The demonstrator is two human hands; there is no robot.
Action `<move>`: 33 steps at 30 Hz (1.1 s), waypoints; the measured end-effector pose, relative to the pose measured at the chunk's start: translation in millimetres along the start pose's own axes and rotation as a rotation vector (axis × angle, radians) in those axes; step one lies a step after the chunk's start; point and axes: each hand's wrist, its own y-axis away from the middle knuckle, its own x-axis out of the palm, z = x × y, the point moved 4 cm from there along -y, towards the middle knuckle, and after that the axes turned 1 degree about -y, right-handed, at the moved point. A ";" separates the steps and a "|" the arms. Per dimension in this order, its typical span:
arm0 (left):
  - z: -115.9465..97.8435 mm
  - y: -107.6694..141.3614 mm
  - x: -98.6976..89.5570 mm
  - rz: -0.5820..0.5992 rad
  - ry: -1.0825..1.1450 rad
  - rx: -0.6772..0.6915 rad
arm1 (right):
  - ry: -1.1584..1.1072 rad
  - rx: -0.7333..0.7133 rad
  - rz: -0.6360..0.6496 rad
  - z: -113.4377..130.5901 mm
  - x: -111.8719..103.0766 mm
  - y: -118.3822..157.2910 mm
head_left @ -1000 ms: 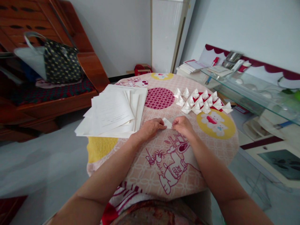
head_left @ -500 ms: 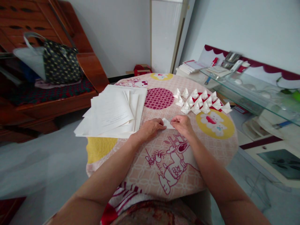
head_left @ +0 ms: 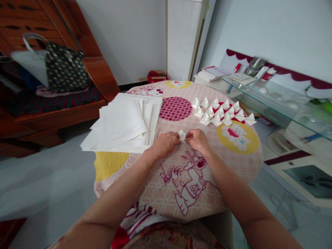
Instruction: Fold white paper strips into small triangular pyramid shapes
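Across the room, a pale wall rises behind a grey floor. On the left stands a carved wooden bench with a dark woven pad and a dotted bag on it; on the right is a glass shelf with metal pots toward its far end.

Between them, the rounded surface wears a pink cloth, latticed in white, with yellow patches and a magenta checked circle near the far edge. A stack of white sheets lies fanned along the left edge. Folded papers stand in slanting rows by the right edge, partly over a red patch.

Midway across the surface, both hands meet at a small white paper. The left hand has its grip closed on the paper's left side; the right hand pinches its right side.

On the cloth, a magenta-outlined dog's shirt reads "JOE COOL", slightly blurred. The top sheet carries faint lines of print, too small to read.
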 end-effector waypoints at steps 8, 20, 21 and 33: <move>13.0 10.3 -12.0 -0.018 0.028 -0.121 | -0.030 0.030 0.015 -0.5 0.3 0.6; 47.1 17.5 -21.2 -0.043 0.126 -0.264 | -0.076 0.040 0.004 -6.7 3.1 0.1; 48.9 16.8 -22.8 -0.066 0.128 -0.288 | -0.078 0.042 0.010 -7.0 3.3 -0.1; 31.2 -6.8 -6.9 -0.164 0.138 -0.349 | -0.136 0.016 0.034 -7.8 1.3 -0.1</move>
